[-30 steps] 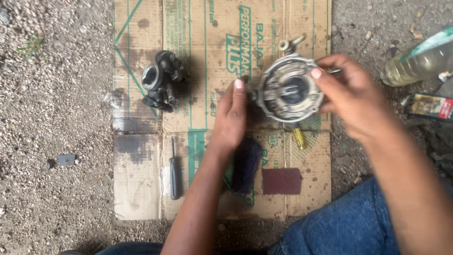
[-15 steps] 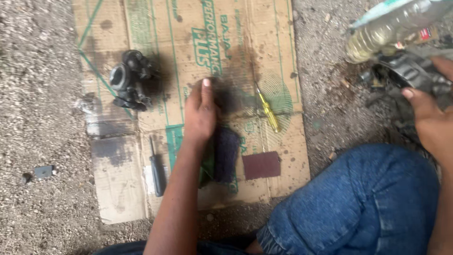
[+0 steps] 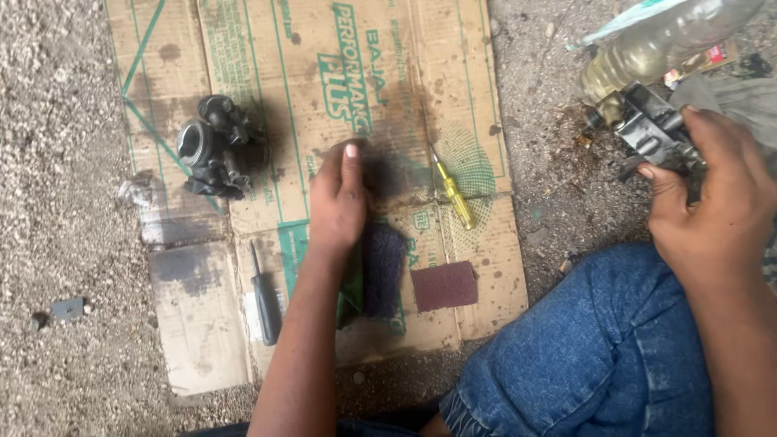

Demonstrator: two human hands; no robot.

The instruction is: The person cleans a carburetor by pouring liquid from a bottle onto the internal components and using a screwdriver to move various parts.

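Right hand [image 3: 712, 210] grips a dark metal engine part [image 3: 651, 129] at upper right, off the cardboard [image 3: 243, 65].
Left hand [image 3: 338, 198] lies flat, empty, mid-frame (bracing); judged step: repositioning the part; next calls for steady two-handed support.

Hands: 2, left hand [image 3: 338, 202], right hand [image 3: 712, 206]. Screwdrivers: 2, yellow [image 3: 453, 193], black [image 3: 263, 295]. Carburetor parts: 2, [image 3: 214, 147], [image 3: 651, 129]. Plastic bottle [image 3: 655, 44]: 1. Sandpaper piece [image 3: 443, 285]: 1. Dark cloth [image 3: 379, 267]: 1. Cardboard sheet [image 3: 243, 48]: 1.
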